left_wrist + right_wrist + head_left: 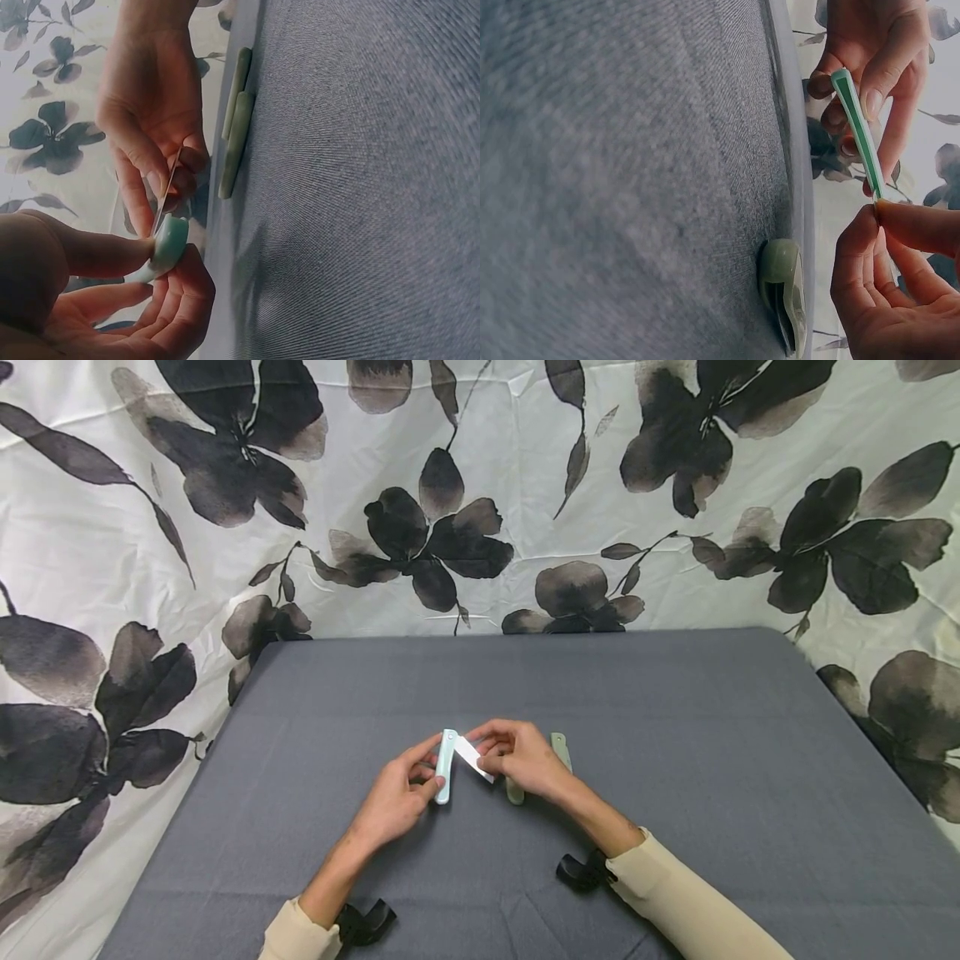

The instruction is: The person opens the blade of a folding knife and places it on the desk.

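Observation:
A folding knife with a pale mint handle (445, 768) is held up over the table, its flat blade (474, 758) swung out at an angle from the handle's top end. My left hand (397, 795) pinches the handle between thumb and fingers. With thumb and fingertips, my right hand (527, 760) grips the blade near its free end. In the right wrist view the handle shows a darker green slot (860, 135) along its edge. A sage green folding knife (560, 748) lies on the table behind and below my right hand, which hides its middle.
The table (337, 693) is covered in grey cloth, with creases near the front. Behind it hangs a white curtain (525, 460) printed with dark flowers. A black wrist mount (367, 923) sits at the left cuff and another (581, 872) at the right cuff.

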`<state>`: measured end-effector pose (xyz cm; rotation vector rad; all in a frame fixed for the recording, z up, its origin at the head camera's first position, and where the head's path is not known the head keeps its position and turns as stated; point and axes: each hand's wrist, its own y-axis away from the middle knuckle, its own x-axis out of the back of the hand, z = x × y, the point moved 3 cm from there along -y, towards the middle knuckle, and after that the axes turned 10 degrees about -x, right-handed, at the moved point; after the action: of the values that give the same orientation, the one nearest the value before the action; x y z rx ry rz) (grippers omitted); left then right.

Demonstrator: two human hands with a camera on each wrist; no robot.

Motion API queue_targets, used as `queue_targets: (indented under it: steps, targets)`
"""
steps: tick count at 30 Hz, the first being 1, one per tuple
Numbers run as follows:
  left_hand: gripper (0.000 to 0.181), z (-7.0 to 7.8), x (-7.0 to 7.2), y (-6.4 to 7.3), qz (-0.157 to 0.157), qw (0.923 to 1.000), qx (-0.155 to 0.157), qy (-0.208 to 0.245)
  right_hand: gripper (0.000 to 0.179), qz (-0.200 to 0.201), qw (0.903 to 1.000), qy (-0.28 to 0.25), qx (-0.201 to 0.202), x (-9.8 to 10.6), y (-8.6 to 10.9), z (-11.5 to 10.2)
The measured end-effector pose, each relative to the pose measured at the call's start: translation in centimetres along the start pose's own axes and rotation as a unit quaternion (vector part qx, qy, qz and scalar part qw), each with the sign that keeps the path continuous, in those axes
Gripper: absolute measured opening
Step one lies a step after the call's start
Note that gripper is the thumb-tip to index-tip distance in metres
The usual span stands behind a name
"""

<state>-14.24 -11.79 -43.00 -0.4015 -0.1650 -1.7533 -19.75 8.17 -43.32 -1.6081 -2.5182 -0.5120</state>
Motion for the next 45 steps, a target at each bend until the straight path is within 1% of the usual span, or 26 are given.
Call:
queue_targets:
  steps: [9,17,21,25,32,37,42,45]
  targets:
    - [0.063,-0.1,-0.1,0.0,-0.01,0.9999,0.001,-0.001,0.036,-0.004,0.9999,-0.002,0.015,0.5,0.0,0.2]
    - [0.062,0.0,-0.2,-0.1,-0.019,0.9998,0.004,-0.009,0.032,0.001,0.9996,0.021,0.018,0.9,0.0,0.3]
    - [0.061,-0.1,-0.2,0.0,-0.026,0.9995,-0.006,-0.019,0.032,0.004,0.9992,0.034,0.021,1.0,0.0,0.5]
    - [0.061,0.0,-0.1,0.1,-0.033,0.9989,-0.02,-0.024,0.032,0.005,0.9991,0.034,0.024,1.1,0.0,0.6]
    - [0.062,-0.1,-0.1,0.1,-0.037,0.9988,-0.017,-0.027,0.03,0.007,0.9984,0.04,0.039,1.3,0.0,0.5]
    - [0.061,-0.2,0.1,0.1,-0.056,0.9977,-0.022,-0.03,0.029,0.005,0.9976,0.051,0.047,1.4,0.0,0.5]
    - [0.06,-0.3,0.3,0.2,-0.075,0.9962,-0.024,-0.037,0.029,-0.003,0.9976,0.059,0.036,1.6,0.1,0.5]
    - [0.06,-0.3,0.4,0.2,-0.08,0.9957,-0.023,-0.039,0.03,-0.007,0.9976,0.062,0.028,1.7,0.2,0.4]
